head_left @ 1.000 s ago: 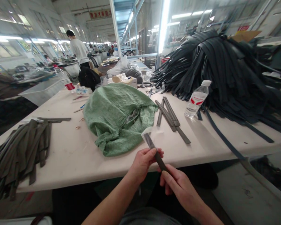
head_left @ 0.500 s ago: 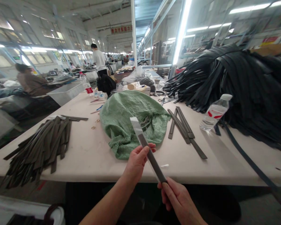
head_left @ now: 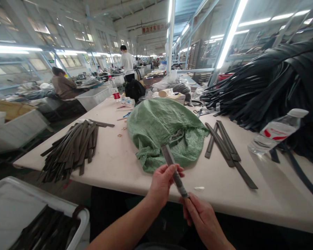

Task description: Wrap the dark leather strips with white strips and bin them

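A flat dark grey strip (head_left: 177, 181) slants over the table's front edge. My left hand (head_left: 165, 180) is closed around its middle, thumb on top. The strip's near end is pinched in my right hand (head_left: 197, 211). The far end points at a green woven sack (head_left: 167, 125) lying bunched on the table. Several similar strips (head_left: 224, 146) rest right of the sack, some overlapping. A large fanned pile of dark strips (head_left: 73, 149) lies at the table's left, partly over the front edge.
A clear bottle (head_left: 275, 133) stands at the right before a big heap of black straps (head_left: 271, 80). Below left, a white bin (head_left: 85, 211) holds dark strips. Another bottle (head_left: 114, 89) stands at the back left of the table (head_left: 114, 149). People are visible farther off.
The view has turned left, showing more of the white bin. The strip has turned in my hands: the pale, shiny end and edge seen before now look dark grey. Both hands keep their hold.
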Demonstrator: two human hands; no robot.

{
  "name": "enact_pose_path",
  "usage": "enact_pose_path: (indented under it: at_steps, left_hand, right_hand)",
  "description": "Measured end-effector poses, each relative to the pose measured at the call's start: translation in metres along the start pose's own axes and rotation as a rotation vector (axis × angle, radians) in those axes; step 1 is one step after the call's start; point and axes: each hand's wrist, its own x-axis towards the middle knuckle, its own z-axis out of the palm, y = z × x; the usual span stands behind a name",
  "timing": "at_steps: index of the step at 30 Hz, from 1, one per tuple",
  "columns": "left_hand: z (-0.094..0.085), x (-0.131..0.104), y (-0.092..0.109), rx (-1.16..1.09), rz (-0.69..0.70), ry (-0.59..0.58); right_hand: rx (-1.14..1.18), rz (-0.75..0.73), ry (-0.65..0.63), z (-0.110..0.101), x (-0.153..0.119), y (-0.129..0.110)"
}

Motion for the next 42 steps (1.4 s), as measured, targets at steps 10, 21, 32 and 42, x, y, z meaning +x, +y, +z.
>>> enact_pose_path:
  at_steps: [10, 21, 32, 42]
  left_hand:
    - [-0.011, 0.006, 0.035, -0.081, 0.119, 0.017]
    - [-0.051, -0.047, 0.006, 0.004, 0.089, -0.031]
    - [-0.301, -0.159, 0.236, 0.81, 0.593, 1.194]
    - [-0.356, -0.183, 0.21, 1.71, 0.286, 1.434]
  right_hand:
    - [-0.021, -0.001, -0.085, 0.013, 0.005, 0.004]
    - [-0.033, -0.164, -0.165, 0.042, 0.033, -0.026]
    - [-0.323, 0.045, 0.279, -0.064, 0.051, 0.026]
    - [-0.53, -0.031, 0.482, -0.101, 0.065, 0.021]
